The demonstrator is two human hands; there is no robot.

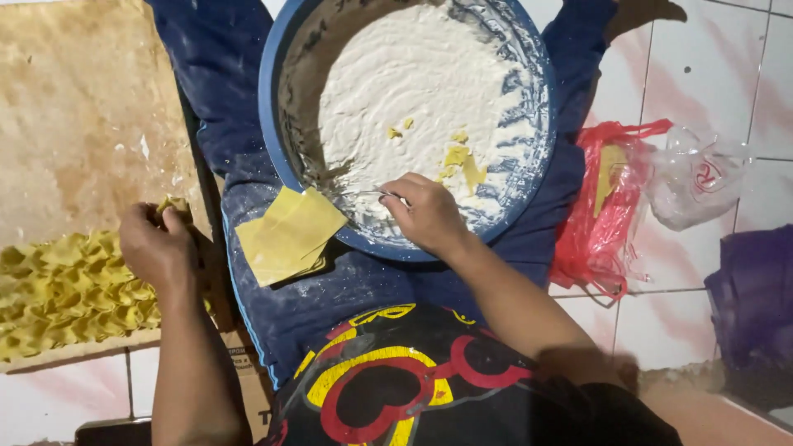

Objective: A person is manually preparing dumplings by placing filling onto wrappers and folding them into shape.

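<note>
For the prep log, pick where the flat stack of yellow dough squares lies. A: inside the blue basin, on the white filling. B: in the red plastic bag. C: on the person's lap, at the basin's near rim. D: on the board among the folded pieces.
C: the stack of yellow dough squares rests on the lap's blue cloth against the rim of the blue basin, between the left hand and the right hand.

basin (285, 49) on the lap; wrapper stack (289, 235) at its near rim; folded pieces (66, 289) left; bags (611, 206) right
</note>
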